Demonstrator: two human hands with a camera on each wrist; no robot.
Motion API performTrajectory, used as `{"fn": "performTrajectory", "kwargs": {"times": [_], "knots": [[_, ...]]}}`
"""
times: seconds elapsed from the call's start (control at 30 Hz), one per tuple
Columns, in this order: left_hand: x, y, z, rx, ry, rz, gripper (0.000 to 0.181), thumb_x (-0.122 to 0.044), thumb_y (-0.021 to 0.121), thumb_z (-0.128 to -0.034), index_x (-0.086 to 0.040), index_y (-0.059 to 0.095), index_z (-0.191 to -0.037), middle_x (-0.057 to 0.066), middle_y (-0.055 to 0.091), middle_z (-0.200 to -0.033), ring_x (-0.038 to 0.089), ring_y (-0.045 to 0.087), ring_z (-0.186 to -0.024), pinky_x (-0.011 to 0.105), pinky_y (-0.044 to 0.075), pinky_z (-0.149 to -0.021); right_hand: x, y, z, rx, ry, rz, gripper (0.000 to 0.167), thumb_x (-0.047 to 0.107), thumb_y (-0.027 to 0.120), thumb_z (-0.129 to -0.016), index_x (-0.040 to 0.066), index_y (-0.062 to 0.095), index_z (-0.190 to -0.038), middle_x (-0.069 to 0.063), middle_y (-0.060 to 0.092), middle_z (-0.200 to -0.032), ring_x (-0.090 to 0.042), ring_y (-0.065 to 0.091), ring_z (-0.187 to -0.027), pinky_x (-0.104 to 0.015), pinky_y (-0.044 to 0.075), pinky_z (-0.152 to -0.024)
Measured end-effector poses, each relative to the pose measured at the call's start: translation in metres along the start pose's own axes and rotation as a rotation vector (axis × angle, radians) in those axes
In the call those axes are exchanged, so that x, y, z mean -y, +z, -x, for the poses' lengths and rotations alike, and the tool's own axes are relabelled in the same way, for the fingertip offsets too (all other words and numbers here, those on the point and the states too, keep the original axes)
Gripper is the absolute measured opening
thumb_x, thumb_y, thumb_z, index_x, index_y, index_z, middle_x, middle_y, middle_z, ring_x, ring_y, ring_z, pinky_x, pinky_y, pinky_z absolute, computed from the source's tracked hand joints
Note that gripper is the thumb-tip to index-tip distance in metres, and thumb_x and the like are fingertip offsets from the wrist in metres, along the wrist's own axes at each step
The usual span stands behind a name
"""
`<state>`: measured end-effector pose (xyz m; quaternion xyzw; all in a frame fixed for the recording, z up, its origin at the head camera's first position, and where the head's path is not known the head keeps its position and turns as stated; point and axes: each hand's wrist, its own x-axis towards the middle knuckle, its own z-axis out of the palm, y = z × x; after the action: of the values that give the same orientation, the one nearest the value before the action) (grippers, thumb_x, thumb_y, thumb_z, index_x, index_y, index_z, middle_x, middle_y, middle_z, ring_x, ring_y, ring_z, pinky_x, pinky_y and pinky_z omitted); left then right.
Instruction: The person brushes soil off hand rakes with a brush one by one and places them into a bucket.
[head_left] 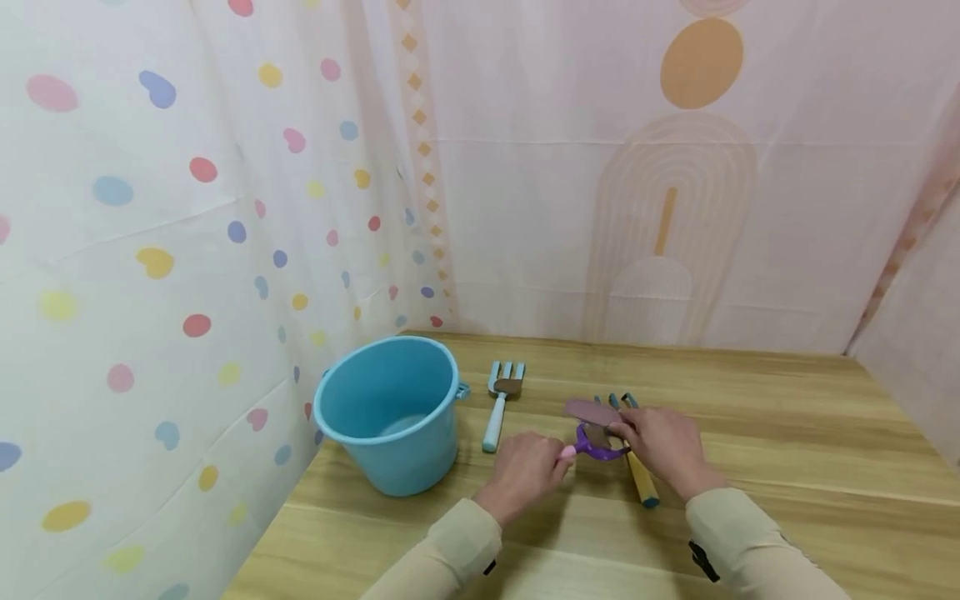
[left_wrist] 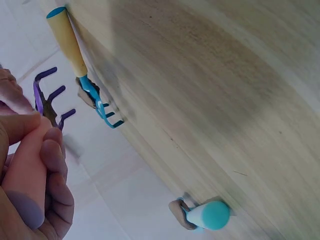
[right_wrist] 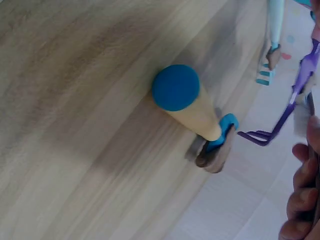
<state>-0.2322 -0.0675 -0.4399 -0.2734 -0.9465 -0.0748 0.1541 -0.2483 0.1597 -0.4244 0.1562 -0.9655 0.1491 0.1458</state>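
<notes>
A person's two pale sleeves (head_left: 742,533), cut off by the lower edge of the head view, reach over a wooden counter (head_left: 862,450). The left grip (head_left: 527,468) is wrapped round the pink handle (left_wrist: 31,165) of one purple rake (head_left: 600,455) with three tines, raised off the surface; a brown patch (head_left: 596,435) clings to it. The right grip (head_left: 663,442), partly cut off in its own wrist view, closes on one flat mauve piece (head_left: 588,410), its near end hidden by fingers and its material hard to make out. Beneath lies one yellow-handled rake (head_left: 642,481), three blue tines showing, its neck covered in the head view and a second brown patch (right_wrist: 217,157) on it. At left stands one blue bucket (head_left: 405,467); just beside it lies one light-blue fork (head_left: 495,421), three tines showing, bearing a third brown patch (head_left: 507,386). Behind hang a spotted curtain (head_left: 112,250) and a pale patterned curtain (head_left: 525,208), both cut off above.
</notes>
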Motion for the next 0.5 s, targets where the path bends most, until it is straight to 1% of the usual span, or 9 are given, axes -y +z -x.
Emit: {"fn": "performTrajectory", "kwargs": {"times": [0.13,0.23,0.27,0.37,0.43,0.5], "knots": [[-0.001,-0.001,0.001,0.014,0.008,0.045,0.036,-0.036,0.067,-0.0945,-0.020,0.059,-0.064,-0.012,0.041,-0.052,0.004,0.038,-0.047,0.021,0.030,-0.044,-0.009,-0.001,0.000,0.017,0.074,-0.028,0.019,0.029,0.066,-0.096,0.012,0.074,-0.094,0.005,0.060,-0.066,-0.012,0.047,-0.053,-0.031,0.034,-0.045],[0.000,-0.001,0.001,0.029,-0.017,0.084,0.030,-0.033,0.069,-0.0928,-0.019,0.064,-0.067,-0.012,0.044,-0.054,0.005,0.040,-0.049,0.021,0.032,-0.046,-0.013,-0.005,0.001,0.009,0.078,-0.063,0.020,0.031,0.065,-0.096,0.014,0.072,-0.091,0.006,0.062,-0.068,-0.013,0.046,-0.054,-0.031,0.034,-0.046],[0.001,0.000,0.001,0.035,-0.029,0.095,0.028,-0.032,0.070,-0.0923,-0.019,0.065,-0.068,-0.012,0.045,-0.055,0.005,0.040,-0.049,0.021,0.033,-0.046,-0.014,-0.006,0.001,0.007,0.062,-0.071,0.020,0.032,0.065,-0.097,0.015,0.072,-0.090,0.007,0.062,-0.068,-0.012,0.046,-0.055,-0.031,0.034,-0.046],[0.005,0.000,0.000,0.043,-0.056,0.111,0.026,-0.030,0.070,-0.0923,-0.018,0.065,-0.070,-0.012,0.047,-0.057,0.005,0.042,-0.051,0.023,0.034,-0.049,-0.012,-0.010,0.004,-0.015,-0.011,-0.083,0.019,0.033,0.067,-0.095,0.015,0.076,-0.097,0.009,0.061,-0.068,-0.009,0.044,-0.054,-0.030,0.033,-0.046],[0.007,0.000,-0.001,0.032,-0.069,0.117,0.026,-0.030,0.069,-0.0924,-0.018,0.064,-0.070,-0.011,0.047,-0.057,0.006,0.042,-0.051,0.024,0.035,-0.049,-0.010,-0.011,0.006,-0.020,-0.071,-0.074,0.020,0.033,0.069,-0.093,0.015,0.077,-0.099,0.011,0.060,-0.066,-0.007,0.042,-0.052,-0.028,0.032,-0.046],[0.008,0.000,-0.002,0.020,-0.070,0.102,0.027,-0.030,0.069,-0.0928,-0.018,0.062,-0.069,-0.010,0.047,-0.057,0.007,0.042,-0.051,0.025,0.035,-0.049,-0.006,-0.011,0.007,-0.031,-0.123,-0.050,0.020,0.031,0.071,-0.092,0.015,0.077,-0.102,0.011,0.061,-0.066,-0.005,0.041,-0.051,-0.027,0.032,-0.045]]}}
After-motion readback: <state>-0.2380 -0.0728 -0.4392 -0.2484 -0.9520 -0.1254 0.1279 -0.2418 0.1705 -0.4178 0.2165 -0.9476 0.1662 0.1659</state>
